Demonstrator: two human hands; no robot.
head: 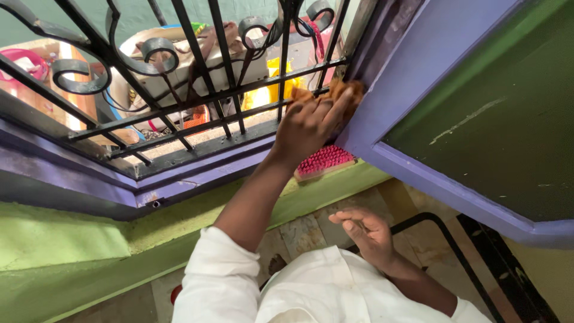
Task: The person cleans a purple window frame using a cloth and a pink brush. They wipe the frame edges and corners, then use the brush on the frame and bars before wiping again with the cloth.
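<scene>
Currently the left hand (311, 122) presses an orange-brown cloth (344, 91) flat against the purple window frame (382, 90), at the corner where the black iron grille (197, 78) meets the frame. The fingers are extended and spread over the cloth, holding it by palm pressure, not by a closed grip. The cloth appears soft, light and limp; it will bunch and fold under load, so it is best held with a broad flat palm or gathered into a wad. A scrub brush with pink bristles (324, 161) lies on the green sill (335, 185) just below this hand; it looks stiff and light. The right hand (365, 230) hangs lower, loosely half-open and empty, near the white shirt (311, 287).
</scene>
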